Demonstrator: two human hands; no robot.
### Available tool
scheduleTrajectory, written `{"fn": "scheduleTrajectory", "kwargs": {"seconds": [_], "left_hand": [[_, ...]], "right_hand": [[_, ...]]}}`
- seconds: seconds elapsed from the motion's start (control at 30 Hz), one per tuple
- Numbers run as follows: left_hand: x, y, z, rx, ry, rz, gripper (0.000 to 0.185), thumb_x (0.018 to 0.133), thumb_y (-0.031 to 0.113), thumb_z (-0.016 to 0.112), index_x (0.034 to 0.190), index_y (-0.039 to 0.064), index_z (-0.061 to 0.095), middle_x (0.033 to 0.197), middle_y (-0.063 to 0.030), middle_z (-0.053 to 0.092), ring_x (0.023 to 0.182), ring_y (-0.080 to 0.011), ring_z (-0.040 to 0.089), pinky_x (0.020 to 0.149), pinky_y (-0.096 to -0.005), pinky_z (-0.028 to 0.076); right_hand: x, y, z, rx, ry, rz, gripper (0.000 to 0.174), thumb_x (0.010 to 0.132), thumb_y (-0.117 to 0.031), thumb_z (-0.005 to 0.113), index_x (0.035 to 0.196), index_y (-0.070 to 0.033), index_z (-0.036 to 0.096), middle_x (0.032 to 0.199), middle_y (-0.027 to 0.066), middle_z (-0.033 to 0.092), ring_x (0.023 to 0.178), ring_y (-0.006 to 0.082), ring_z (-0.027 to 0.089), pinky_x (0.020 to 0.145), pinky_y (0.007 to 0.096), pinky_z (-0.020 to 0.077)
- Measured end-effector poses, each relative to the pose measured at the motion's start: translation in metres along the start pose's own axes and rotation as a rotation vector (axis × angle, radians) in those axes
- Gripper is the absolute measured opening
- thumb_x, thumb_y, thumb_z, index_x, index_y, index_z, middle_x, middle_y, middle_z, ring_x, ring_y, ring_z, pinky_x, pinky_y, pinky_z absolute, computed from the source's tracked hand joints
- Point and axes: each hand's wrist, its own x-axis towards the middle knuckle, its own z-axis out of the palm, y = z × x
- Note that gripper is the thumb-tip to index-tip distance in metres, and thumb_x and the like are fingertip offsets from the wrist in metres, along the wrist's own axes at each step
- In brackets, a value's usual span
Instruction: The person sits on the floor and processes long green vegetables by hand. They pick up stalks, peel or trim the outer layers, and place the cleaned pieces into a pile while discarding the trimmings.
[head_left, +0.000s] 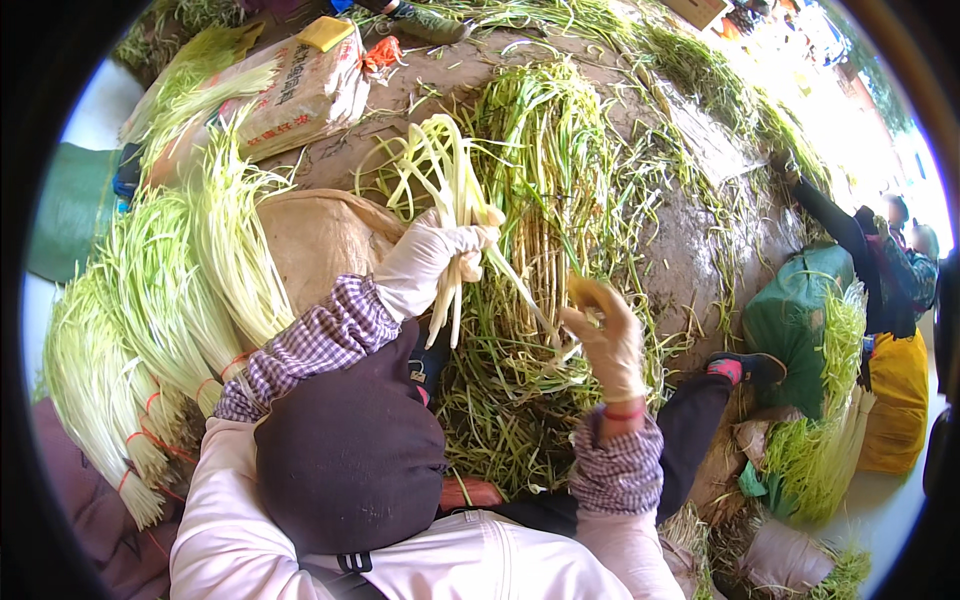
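Note:
My left hand (442, 259), in a pale thin glove, is closed around a small bunch of pale leafy stalks (442, 161), which look like garlic greens. Their tops loop over above the fist and several white ends hang below. One stalk (521, 289) sticks out from the fist towards my right hand (609, 334). That gloved hand is blurred, its fingers bent and apart, with nothing visible between them; whether it touches the stalk's end is unclear. Under both hands lies a heap of unsorted stalks (551, 202) with green leaves and brownish stems.
Cleaned bundles (161, 262) tied with red bands lie at left, beside a brown sack (322, 232). Behind them is a printed sack (300, 94) with a yellow cloth (325, 34). At right are a green sack (795, 322), a yellow sack (896, 397) and other people (892, 262).

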Motion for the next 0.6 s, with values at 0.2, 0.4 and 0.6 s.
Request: {"fn": "scheduleTrajectory", "kwargs": {"seconds": [0.2, 0.4, 0.6], "left_hand": [[-0.006, 0.02, -0.005, -0.023, -0.087, 0.229, 0.031, 0.081, 0.003, 0.062, 0.111, 0.003, 0.051, 0.089, -0.0008, 0.056, 0.056, -0.0046, 0.05, 0.052, -0.0173, 0.047], [-0.005, 0.059, -0.055, -0.195, 0.016, 0.322, 0.027, 0.087, 0.008, 0.057, 0.114, 0.003, 0.054, 0.083, 0.0026, 0.055, 0.057, -0.0014, 0.048, 0.055, -0.0171, 0.046], [-0.003, 0.032, -0.039, -0.14, 0.007, 0.177, 0.024, 0.087, 0.0, 0.049, 0.11, -0.002, 0.056, 0.084, -0.0011, 0.057, 0.058, -0.0043, 0.051, 0.055, -0.0184, 0.047]], "right_hand": [[0.029, -0.037, 0.045, 0.016, -0.164, -0.069, 0.011, 0.079, -0.013, 0.073, 0.08, -0.004, 0.065, 0.07, 0.0058, 0.066, 0.056, 0.0124, 0.058, 0.05, 0.0256, 0.0458], [-0.045, 0.076, -0.044, 0.074, -0.06, 0.341, 0.006, 0.082, -0.008, 0.069, 0.081, -0.003, 0.068, 0.064, 0.0037, 0.065, 0.056, 0.0076, 0.06, 0.051, 0.0209, 0.0484], [-0.049, 0.062, -0.075, -0.424, -0.307, 0.234, 0.062, 0.066, -0.004, 0.077, 0.124, -0.004, 0.057, 0.115, 0.014, 0.064, 0.104, 0.0218, 0.062, 0.091, 0.0298, 0.0486]]}}
